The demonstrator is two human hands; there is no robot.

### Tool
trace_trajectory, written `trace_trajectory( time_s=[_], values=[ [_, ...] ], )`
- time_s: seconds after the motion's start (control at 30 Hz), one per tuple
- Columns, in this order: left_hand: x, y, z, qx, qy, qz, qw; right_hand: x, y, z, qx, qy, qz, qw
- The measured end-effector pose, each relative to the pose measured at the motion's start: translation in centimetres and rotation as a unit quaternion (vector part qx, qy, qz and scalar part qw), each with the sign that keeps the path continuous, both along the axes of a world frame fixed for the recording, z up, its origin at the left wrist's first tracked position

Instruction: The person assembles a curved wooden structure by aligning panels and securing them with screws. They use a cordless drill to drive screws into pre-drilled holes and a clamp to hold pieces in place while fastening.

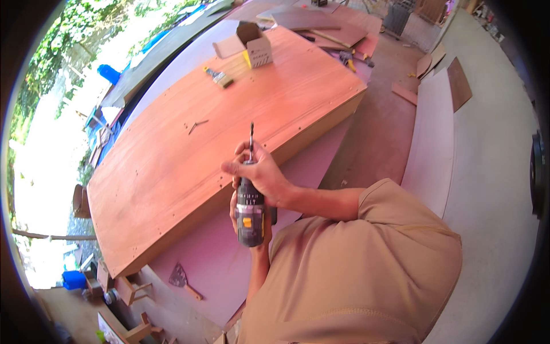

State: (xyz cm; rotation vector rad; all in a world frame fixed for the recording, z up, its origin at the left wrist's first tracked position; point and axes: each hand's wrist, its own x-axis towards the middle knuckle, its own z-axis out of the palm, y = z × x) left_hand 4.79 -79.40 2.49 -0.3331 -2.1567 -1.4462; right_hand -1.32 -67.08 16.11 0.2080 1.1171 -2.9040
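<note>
A black cordless drill [250, 221] with a yellow-orange switch is held in both hands over the near edge of the wooden panel [172, 166]. My right hand [264, 179] is closed around the drill's chuck, its fingers near the base of the dark drill bit [251, 137]. The bit points away from me, toward the panel's far side. Beneath the drill body, my left hand [234, 207] is wrapped around it, with most of its fingers hidden. A few loose screws [197, 125] lie on the panel beyond the hands.
An open cardboard box [260, 56] and a paintbrush [219, 77] rest toward the panel's far end. Below its near left side, a scraper [184, 281] lies on the pinkish surface. Boards [321, 26] are stacked beyond; a pale low wall [492, 189] runs along the right.
</note>
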Motion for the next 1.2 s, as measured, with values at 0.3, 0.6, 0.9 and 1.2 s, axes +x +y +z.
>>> trace_trajectory(
  time_s=[0.3, 0.6, 0.9, 1.2],
  values=[
    [1.1, 0.1, -2.6, 0.076, -0.134, -0.109, 0.982, -0.4, 1.4, -3.2, -0.003, -0.055, 0.039, 0.998],
    [0.7, -1.0, -0.4, 0.112, -0.109, -0.210, 0.965, -1.9, 2.6, -4.4, -0.180, -0.006, 0.149, 0.972],
    [1.2, 2.3, 3.2, 0.017, -0.052, -0.275, 0.960, -1.0, 5.8, -5.7, -0.156, -0.111, 0.212, 0.958],
    [1.2, 5.1, 6.8, -0.018, -0.214, -0.371, 0.903, -1.3, 11.4, -6.0, -0.034, -0.263, 0.201, 0.943]
  ],
)
